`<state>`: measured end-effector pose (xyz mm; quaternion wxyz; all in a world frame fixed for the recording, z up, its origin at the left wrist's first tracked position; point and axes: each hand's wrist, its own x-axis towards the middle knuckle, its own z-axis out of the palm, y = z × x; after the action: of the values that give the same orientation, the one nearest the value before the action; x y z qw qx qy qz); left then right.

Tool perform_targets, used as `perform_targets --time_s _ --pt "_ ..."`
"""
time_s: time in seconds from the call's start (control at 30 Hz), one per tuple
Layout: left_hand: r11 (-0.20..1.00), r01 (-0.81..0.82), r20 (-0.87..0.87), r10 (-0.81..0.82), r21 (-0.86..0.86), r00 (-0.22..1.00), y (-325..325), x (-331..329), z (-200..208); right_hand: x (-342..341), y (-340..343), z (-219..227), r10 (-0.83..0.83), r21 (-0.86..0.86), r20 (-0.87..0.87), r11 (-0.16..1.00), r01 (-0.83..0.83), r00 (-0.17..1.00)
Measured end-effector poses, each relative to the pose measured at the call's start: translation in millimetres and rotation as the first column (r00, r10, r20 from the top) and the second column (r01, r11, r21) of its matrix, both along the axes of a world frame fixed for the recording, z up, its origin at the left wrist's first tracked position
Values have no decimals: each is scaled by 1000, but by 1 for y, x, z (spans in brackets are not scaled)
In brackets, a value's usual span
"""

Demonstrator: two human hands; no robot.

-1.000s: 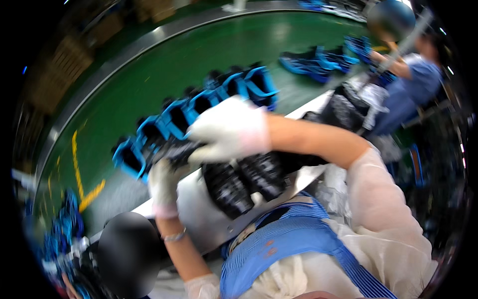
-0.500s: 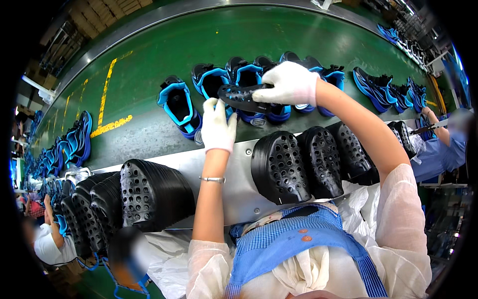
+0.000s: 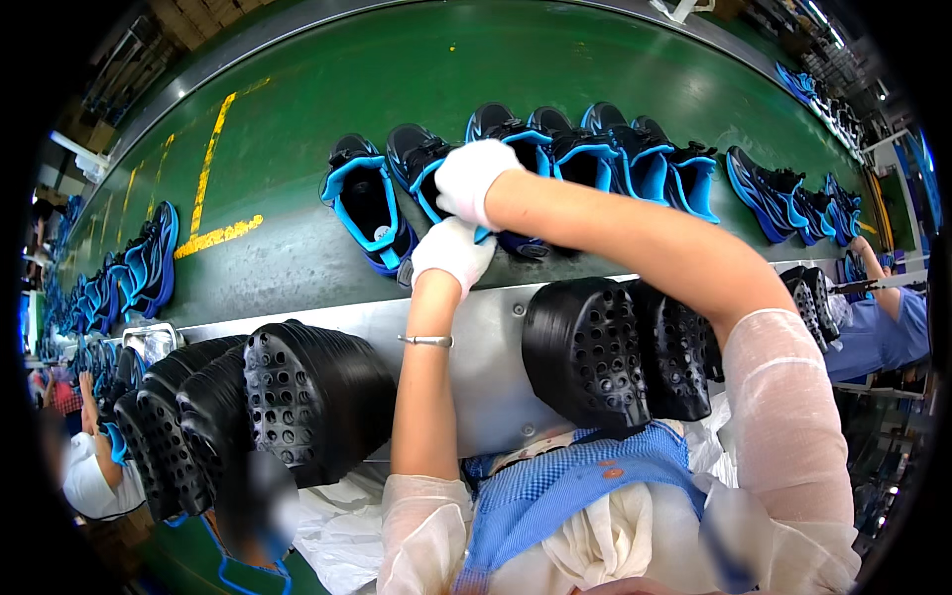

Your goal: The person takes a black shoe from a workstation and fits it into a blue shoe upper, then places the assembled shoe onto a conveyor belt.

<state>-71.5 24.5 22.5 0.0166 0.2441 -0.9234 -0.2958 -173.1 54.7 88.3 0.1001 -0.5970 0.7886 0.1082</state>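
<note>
My right hand (image 3: 476, 180), in a white glove, is curled over the opening of a black and blue sneaker (image 3: 416, 154), second from the left in the near row. Its fingertips are hidden in or behind the shoe, and the black perforated insert is out of sight. Just below, my left hand (image 3: 456, 253), also gloved, is closed around the heel of that sneaker. To its left, an untouched sneaker (image 3: 365, 198) stands with its light blue lining facing me. More sneakers (image 3: 580, 154) continue the row on the right, several of them side by side.
Stacks of black perforated inserts (image 3: 317, 397) stand on the left of the metal ledge (image 3: 476, 347), and more stacks (image 3: 585, 347) on the right. Green belt (image 3: 297, 109) stretches beyond. A co-worker's arm (image 3: 878, 273) shows at far right, another person (image 3: 99, 476) at far left.
My right hand has moved left and down over the second sneaker, and the insert it held has gone from sight. My left hand has shifted right and closed on the heel.
</note>
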Motion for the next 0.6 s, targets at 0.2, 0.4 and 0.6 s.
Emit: perform_targets --time_s 0.2,0.4,0.6 --pt "986 -20 322 -34 163 946 -9 -11 -2 3 -36 -24 -17 55 -18 998 18 1000" --pt "973 -75 388 -16 218 922 -13 -16 14 -3 -44 -34 0 -58 -12 998 -1 1000" --pt "981 -27 286 -29 190 958 -12 -14 0 -7 -37 -43 -4 -55 16 998 5 1000"
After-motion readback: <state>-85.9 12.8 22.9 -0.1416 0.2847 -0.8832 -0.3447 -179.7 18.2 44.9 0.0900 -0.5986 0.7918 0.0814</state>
